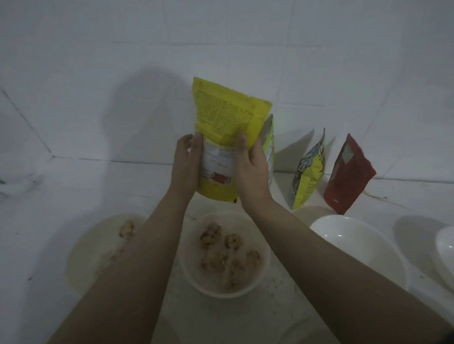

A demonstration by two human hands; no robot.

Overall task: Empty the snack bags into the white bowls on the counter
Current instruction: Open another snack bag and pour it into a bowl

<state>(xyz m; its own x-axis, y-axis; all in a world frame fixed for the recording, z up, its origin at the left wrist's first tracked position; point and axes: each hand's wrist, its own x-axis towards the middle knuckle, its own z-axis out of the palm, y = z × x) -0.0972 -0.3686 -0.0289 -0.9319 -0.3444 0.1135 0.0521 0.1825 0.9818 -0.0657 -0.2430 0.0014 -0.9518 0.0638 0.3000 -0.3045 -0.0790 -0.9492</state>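
Observation:
A yellow snack bag [224, 115] is held upright above the counter, its printed back facing me. My left hand [185, 165] grips its left edge and my right hand [251, 165] grips its right side, thumb across the front. Below the bag stands a white bowl [199, 283] with several pale brown snack pieces inside. Another white bowl [79, 254] at the left, partly hidden by my left forearm, also holds a few pieces. Right of them sit a white bowl [365, 249] with nothing in it and a further bowl [452, 254] at the frame's edge.
Against the tiled wall lean a yellow-green bag [307, 174] and a dark red bag [348, 172]. Another bag's edge [270, 144] shows just behind my right hand. Crumbs lie on the white counter. The wall corner is at the left.

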